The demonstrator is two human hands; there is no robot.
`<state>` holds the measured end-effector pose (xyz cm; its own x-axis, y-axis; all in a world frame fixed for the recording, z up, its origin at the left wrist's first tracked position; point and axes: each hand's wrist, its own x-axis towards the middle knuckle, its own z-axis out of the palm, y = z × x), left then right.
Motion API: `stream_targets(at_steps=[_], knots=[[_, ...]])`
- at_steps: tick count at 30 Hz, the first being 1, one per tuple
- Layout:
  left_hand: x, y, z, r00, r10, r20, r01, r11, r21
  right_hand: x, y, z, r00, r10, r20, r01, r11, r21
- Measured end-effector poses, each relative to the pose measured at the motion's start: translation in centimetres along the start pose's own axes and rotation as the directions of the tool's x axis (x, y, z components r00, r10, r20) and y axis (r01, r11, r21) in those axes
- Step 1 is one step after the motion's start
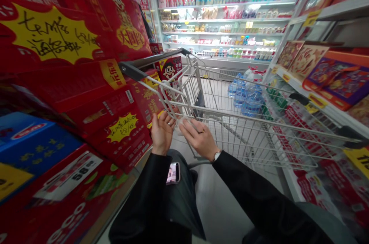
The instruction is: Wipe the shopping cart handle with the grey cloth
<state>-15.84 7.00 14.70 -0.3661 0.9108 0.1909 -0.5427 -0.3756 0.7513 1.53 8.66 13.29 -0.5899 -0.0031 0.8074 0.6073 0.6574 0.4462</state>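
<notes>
The hands are raised together just over the near rail of a shopping cart (259, 120), both partly closed. The left hand (162, 133), palm turned inward, curls its fingers around one side of a crumpled piece of clear plastic (181, 126). The right hand (198, 139), back upward, pinches the other side. The plastic seems to be held up between them, which would keep it off the cart's wires, though its exact shape is hard to make out. A wristwatch (216, 155) sits on the right wrist. Behind the cart, a smartphone (173, 173) shows at the person's thigh. To the left of the cart, red cartons (69, 86) are stacked high, their yellow price signs apparently facing outward to catch shoppers' eyes. Ahead of the cart stand bottled water jugs (248, 97), with a refrigerated display case (227, 24) farther on.
</notes>
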Motion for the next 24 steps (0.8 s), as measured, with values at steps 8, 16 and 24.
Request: stream_targets(at_steps=[8,16,24], knots=[[-0.4,0.2,-0.8,1.0,-0.009,-0.003,0.009,1.0,-0.023,12.9,1.9,-1.4,0.992,0.091,-0.084,-0.085,0.994,0.071],[-0.4,-0.1,-1.1,0.999,-0.026,0.022,0.026,0.999,-0.019,0.4,-1.7,1.0,0.997,0.044,0.064,-0.049,0.995,0.085],[-0.6,-0.6,-1.5,1.0,-0.014,-0.015,0.013,0.997,-0.07,7.8,0.3,-0.3,0.998,0.031,-0.053,-0.032,0.999,-0.017]])
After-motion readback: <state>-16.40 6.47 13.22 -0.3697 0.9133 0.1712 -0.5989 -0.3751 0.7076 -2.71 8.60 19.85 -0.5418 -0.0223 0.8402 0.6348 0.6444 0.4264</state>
